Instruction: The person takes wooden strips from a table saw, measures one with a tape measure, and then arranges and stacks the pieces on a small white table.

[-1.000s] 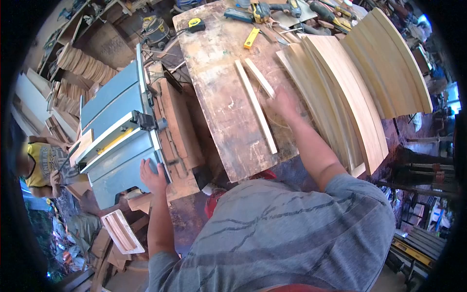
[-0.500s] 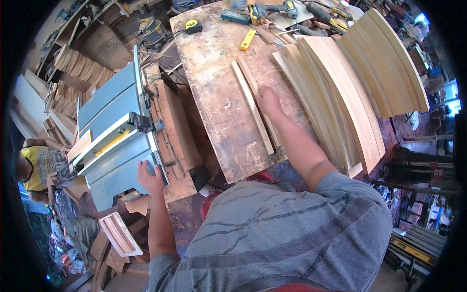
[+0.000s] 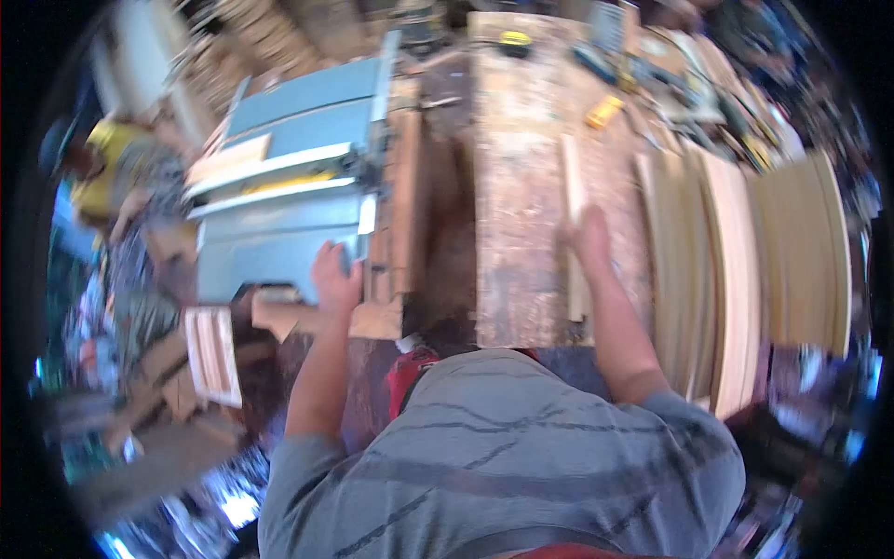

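My left hand [image 3: 336,277] rests on the blue-grey table saw [image 3: 270,244] near its right edge, its fingers apart and holding nothing. Over the workbench [image 3: 517,219], my right hand [image 3: 589,238] is closed on a narrow wooden strip [image 3: 574,172]. Motion blur keeps me from telling whether a second strip lies against it. A rip fence [image 3: 270,172] crosses the saw table, with a pale board [image 3: 228,160] beside it.
Curved wooden panels [image 3: 731,270] stand along the bench's right side. A yellow tape measure [image 3: 514,39] and power tools [image 3: 643,74] lie at the far end. Another person in a yellow top [image 3: 121,177] is left of the saw. A slatted panel [image 3: 212,354] leans below.
My view has turned, so the saw and bench sit further right and straighter. The two strips, apart before, now look close together under my right hand. My left hand stays on the saw.
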`<state>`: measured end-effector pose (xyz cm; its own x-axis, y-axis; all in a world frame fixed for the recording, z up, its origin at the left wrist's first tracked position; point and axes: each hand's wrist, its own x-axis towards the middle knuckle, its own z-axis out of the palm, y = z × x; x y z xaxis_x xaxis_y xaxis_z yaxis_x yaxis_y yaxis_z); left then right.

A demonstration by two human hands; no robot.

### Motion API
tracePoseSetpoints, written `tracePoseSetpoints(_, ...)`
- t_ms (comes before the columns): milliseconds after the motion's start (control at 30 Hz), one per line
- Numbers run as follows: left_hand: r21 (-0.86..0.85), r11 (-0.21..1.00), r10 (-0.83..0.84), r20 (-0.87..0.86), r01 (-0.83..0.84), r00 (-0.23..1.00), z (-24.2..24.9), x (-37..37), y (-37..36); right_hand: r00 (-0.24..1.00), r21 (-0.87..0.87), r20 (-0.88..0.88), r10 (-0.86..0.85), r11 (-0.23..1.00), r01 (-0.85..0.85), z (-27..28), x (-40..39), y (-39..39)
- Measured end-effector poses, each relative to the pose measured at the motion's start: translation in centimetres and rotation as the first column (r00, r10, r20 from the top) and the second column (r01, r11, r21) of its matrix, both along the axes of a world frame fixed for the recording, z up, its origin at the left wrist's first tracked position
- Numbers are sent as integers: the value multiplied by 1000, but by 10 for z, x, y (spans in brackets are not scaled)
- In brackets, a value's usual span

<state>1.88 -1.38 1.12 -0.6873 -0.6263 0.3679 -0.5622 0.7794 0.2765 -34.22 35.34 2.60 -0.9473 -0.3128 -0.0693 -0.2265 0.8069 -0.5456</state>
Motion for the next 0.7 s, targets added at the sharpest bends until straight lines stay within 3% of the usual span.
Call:
tracePoseSetpoints(167,9,996,85,11,-85,996,13,-3,10,992,75,-92,81,994,-75,5,-1,-11)
tracePoseSetpoints(233,6,998,63,16,-63,998,15,-5,10,926,-10,-376,26,999,-33,13,5,-17)
tracePoseSetpoints(267,-2,997,81,15,-81,997,17,-5,9,925,-18,-377,40,999,-51,12,7,-22)
tracePoseSetpoints(333,21,998,59,-10,-58,998,19,-5,10,889,-134,-411,203,951,-280,9,10,-28)
tracePoseSetpoints(367,22,998,64,-10,-64,998,18,-4,13,887,-133,-411,209,949,-285,5,15,-32)
tracePoseSetpoints(433,11,997,75,4,-76,997,21,-6,12,783,-82,-436,444,847,-526,2,29,-50)
tracePoseSetpoints(467,6,997,76,-2,-76,997,21,-6,11,814,0,-328,480,861,-508,9,36,-58)
tracePoseSetpoints(500,12,998,69,-8,-69,998,20,-6,11,811,0,-337,479,861,-509,9,33,-60)
tracePoseSetpoints(567,17,998,64,-17,-64,998,20,-8,10,838,135,-427,339,941,-312,8,30,-66)
tracePoseSetpoints(600,13,997,73,-23,-73,997,19,-8,10,898,152,-324,297,953,-260,12,22,-63)
tracePoseSetpoints(700,29,996,80,-4,-80,997,12,1,19,947,246,-236,218,956,-159,14,4,-41)
